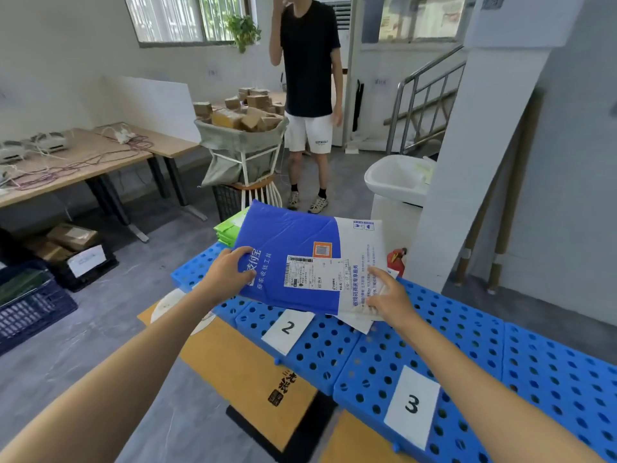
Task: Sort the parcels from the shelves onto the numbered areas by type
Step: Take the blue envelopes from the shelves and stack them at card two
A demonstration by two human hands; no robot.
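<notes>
A flat blue-and-white mailer bag (300,242) with a shipping label lies tilted over the blue perforated pallet (467,349), above the white card marked 2 (287,330). My left hand (227,274) grips its left edge, thumb on top. My right hand (387,295) pinches its near right edge, index finger on the white part. Another white mailer (359,324) peeks out beneath it. A white card marked 3 (412,406) lies nearer on the pallet. Green parcels (227,230) are stacked at the pallet's far end.
A person in a black shirt (309,95) stands beyond the pallet beside a sack of cardboard parcels (243,128) on a white frame. Wooden tables (83,162) with cables stand left, dark crates (30,305) below. A white bin (397,185) and a pillar (467,162) are right.
</notes>
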